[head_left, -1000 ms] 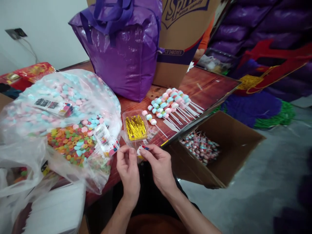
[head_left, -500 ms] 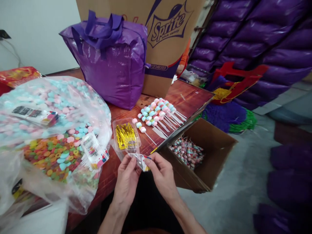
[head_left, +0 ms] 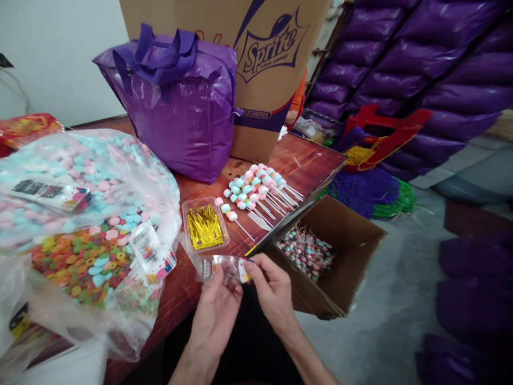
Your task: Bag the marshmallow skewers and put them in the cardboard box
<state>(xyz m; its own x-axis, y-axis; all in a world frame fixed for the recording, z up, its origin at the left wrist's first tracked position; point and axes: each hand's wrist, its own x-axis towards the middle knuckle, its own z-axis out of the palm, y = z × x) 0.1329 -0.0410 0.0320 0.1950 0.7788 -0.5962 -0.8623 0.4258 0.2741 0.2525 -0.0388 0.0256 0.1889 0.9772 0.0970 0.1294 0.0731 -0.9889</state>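
Between my hands, over the table's front edge, is a small clear printed plastic bag (head_left: 230, 267). My left hand (head_left: 218, 305) pinches it with the thumb on top, palm turned up. The fingertips of my right hand (head_left: 272, 289) grip its right end, near a coloured print. Just behind it stands a clear tub of gold twist ties (head_left: 205, 227). One candy stick (head_left: 231, 215) with pastel pieces lies right of the tub. Farther back, several more candy skewers (head_left: 258, 184) lie in a row, white sticks toward the table edge.
At left, a large clear plastic bag holds pastel candies (head_left: 92, 166) and gummy rings (head_left: 76, 267), with stacks of printed bags (head_left: 152, 251) on it. A purple tote (head_left: 176, 117) and a Sprite carton (head_left: 256, 133) stand behind. An open box (head_left: 348, 240) of wrapped sticks sits beside the table.
The small plastic bag has moved left and now lies stretched out lengthwise between my hands. My left palm has turned upward, and my right hand has shifted slightly right.
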